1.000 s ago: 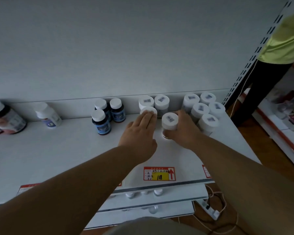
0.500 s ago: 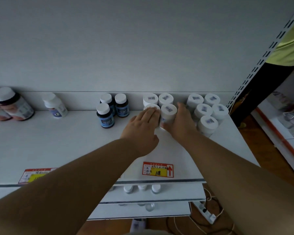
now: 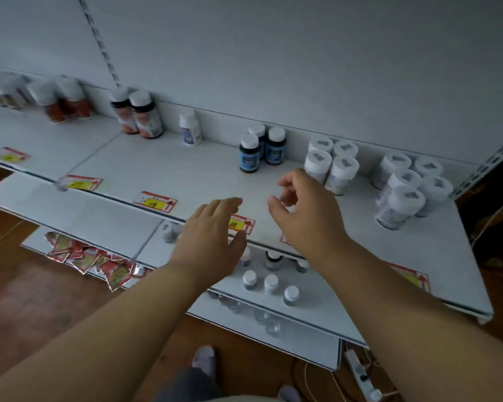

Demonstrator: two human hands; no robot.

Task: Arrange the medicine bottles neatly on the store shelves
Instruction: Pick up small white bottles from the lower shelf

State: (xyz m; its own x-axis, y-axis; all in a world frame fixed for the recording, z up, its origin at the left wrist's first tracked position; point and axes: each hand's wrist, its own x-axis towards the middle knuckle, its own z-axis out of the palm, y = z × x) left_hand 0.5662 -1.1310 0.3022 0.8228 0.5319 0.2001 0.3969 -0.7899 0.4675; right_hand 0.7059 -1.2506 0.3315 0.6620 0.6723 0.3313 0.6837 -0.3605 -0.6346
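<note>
While both hands hover above the shelf front, all bottles stand upright, long axis vertical, caps up.
White bottles: a block of four (image 3: 330, 166) right of centre, touching each other, at the back of the top shelf (image 3: 186, 172).
Second white group (image 3: 410, 185): at right, six, close together.
Blue-label bottles (image 3: 260, 149): three, centre, near the back wall.
Left hand (image 3: 212, 242): fingers straight, holding nothing.
Right hand (image 3: 305, 210): fingers loosely bent, empty, just beside the four-block.
Lower shelf (image 3: 317, 297): small bottles (image 3: 269, 282), standing.
</note>
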